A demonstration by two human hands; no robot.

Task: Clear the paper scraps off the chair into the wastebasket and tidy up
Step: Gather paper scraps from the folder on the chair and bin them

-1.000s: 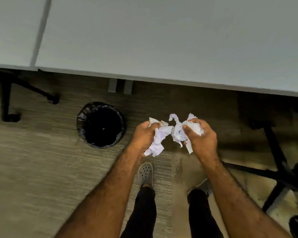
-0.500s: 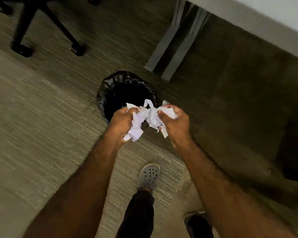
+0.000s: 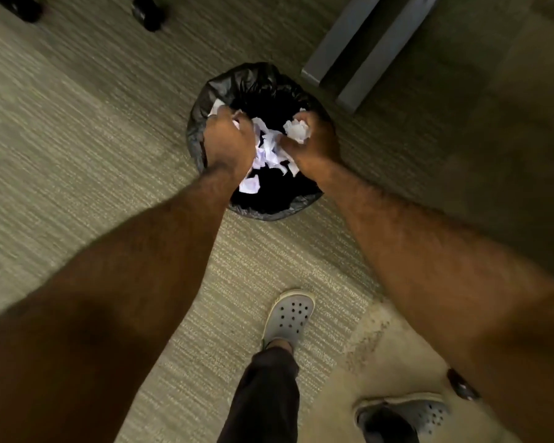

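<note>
A ribbed beige carpet [image 3: 77,155] is seen from above, with two grey desk legs [image 3: 365,49] at top right. One black-lined wastebasket [image 3: 205,123] is set on it. Crumpled paper scraps [image 3: 269,148] are clutched over its mouth by the left hand [image 3: 227,142] and right hand [image 3: 314,142]. Two grey clogs [image 3: 290,314] are shown below.

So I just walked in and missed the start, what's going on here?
A person is standing over a wastebasket lined with a black bag, both hands above its opening. The left hand and right hand each clutch crumpled paper scraps, and some pieces hang down between them toward the inside. The scraps look about to be dropped in.
</note>
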